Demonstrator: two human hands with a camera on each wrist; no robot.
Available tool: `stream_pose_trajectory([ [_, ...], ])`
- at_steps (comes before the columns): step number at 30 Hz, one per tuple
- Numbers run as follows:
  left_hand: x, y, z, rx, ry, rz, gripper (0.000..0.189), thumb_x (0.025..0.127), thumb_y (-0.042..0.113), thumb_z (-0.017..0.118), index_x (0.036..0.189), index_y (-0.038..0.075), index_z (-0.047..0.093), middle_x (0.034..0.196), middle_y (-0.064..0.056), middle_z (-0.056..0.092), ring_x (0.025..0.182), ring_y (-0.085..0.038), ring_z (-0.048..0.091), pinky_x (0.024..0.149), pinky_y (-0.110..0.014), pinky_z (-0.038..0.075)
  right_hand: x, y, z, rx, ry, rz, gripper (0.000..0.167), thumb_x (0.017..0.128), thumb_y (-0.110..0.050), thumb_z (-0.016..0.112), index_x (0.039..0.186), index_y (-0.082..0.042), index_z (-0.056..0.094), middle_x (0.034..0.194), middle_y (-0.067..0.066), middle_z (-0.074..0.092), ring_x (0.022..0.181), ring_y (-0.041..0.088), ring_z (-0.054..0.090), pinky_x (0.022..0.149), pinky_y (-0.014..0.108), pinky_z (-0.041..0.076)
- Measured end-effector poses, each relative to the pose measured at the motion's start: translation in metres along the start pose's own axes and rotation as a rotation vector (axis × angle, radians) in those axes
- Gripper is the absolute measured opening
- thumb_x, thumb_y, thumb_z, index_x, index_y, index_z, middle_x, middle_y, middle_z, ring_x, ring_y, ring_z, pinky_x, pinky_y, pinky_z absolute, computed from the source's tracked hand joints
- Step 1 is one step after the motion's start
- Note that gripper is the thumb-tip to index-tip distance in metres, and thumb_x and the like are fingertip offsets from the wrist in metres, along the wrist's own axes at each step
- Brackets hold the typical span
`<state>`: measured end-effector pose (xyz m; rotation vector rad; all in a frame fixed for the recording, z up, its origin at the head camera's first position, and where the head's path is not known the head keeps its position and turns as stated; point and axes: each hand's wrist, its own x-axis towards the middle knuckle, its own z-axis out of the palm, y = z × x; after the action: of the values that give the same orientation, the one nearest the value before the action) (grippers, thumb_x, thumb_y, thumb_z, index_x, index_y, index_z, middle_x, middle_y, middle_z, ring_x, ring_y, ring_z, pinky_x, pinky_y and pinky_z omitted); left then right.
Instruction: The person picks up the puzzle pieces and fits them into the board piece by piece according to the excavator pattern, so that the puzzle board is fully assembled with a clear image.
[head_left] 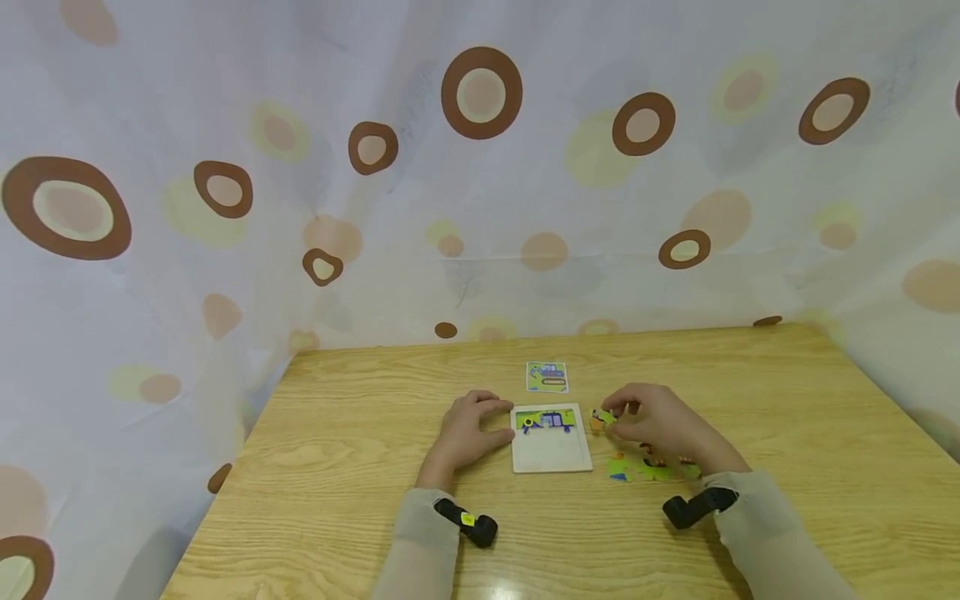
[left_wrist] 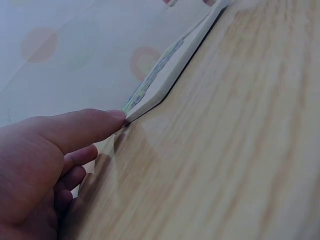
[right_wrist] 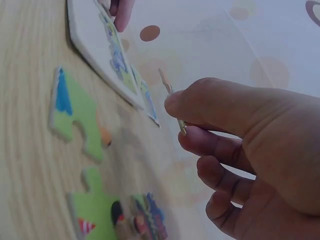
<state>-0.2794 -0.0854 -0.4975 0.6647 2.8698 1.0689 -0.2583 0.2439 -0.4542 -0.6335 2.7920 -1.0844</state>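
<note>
A white puzzle tray lies on the table, its upper strip filled with green and blue pieces. My left hand touches the tray's left edge with thumb and fingertips; in the left wrist view the thumb rests at its corner. Between thumb and forefinger, my right hand pinches a puzzle piece just right of the tray. The right wrist view shows that piece edge-on, raised off the table. Below this hand lie several loose puzzle pieces, green with bits of blue, orange and red.
A small picture card with a blue vehicle on green lies behind the tray. The wooden table meets a patterned cloth at its back edge. A black wrist camera is strapped on each sleeve.
</note>
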Motion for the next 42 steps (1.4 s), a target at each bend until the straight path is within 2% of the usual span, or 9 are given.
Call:
stream_pose_trajectory([
  [7, -0.001, -0.004, 0.003, 0.000, -0.007, -0.008, 0.044, 0.088, 0.033, 0.075, 0.130, 0.021, 0.066, 0.137, -0.005, 0.050, 0.126, -0.031, 0.042, 0.105, -0.053, 0.029, 0.004, -0.017, 0.000, -0.007, 0.018, -0.058, 0.025, 0.088, -0.015, 0.075, 0.113, -0.013, 0.071, 0.095, -0.004, 0.062, 0.088, 0.019, 0.053, 0.067, 0.032, 0.048],
  [12, -0.001, -0.004, 0.003, -0.003, -0.015, -0.012, 0.046, 0.088, 0.035, 0.075, 0.131, 0.021, 0.066, 0.138, -0.005, 0.049, 0.128, -0.031, 0.042, 0.105, -0.053, 0.029, 0.011, -0.028, 0.003, -0.005, 0.016, -0.102, 0.025, 0.088, -0.016, 0.075, 0.112, -0.011, 0.071, 0.097, -0.004, 0.063, 0.089, 0.019, 0.054, 0.071, 0.033, 0.048],
  [26, 0.000, -0.001, -0.002, 0.010, -0.024, -0.008, 0.047, 0.088, 0.037, 0.075, 0.131, 0.023, 0.065, 0.139, -0.004, 0.049, 0.128, -0.031, 0.040, 0.106, -0.053, 0.029, 0.034, -0.054, 0.026, 0.080, -0.036, -0.115, 0.025, 0.088, -0.017, 0.076, 0.111, -0.009, 0.073, 0.097, -0.004, 0.065, 0.089, 0.025, 0.057, 0.072, 0.033, 0.048],
  [35, 0.002, -0.002, 0.001, 0.024, -0.016, 0.006, 0.047, 0.088, 0.037, 0.074, 0.131, 0.022, 0.066, 0.138, -0.004, 0.049, 0.127, -0.031, 0.042, 0.104, -0.054, 0.031, 0.040, -0.057, 0.039, 0.085, -0.048, -0.172, 0.023, 0.088, -0.015, 0.075, 0.109, -0.007, 0.073, 0.097, -0.001, 0.067, 0.087, 0.026, 0.059, 0.072, 0.033, 0.049],
  [42, 0.001, -0.001, -0.001, 0.023, -0.029, -0.011, 0.046, 0.089, 0.036, 0.073, 0.132, 0.023, 0.065, 0.139, -0.004, 0.048, 0.128, -0.030, 0.041, 0.106, -0.053, 0.029, 0.042, -0.053, 0.049, 0.072, -0.067, -0.156, 0.020, 0.088, -0.014, 0.075, 0.108, -0.008, 0.073, 0.095, -0.002, 0.065, 0.086, 0.020, 0.057, 0.074, 0.032, 0.049],
])
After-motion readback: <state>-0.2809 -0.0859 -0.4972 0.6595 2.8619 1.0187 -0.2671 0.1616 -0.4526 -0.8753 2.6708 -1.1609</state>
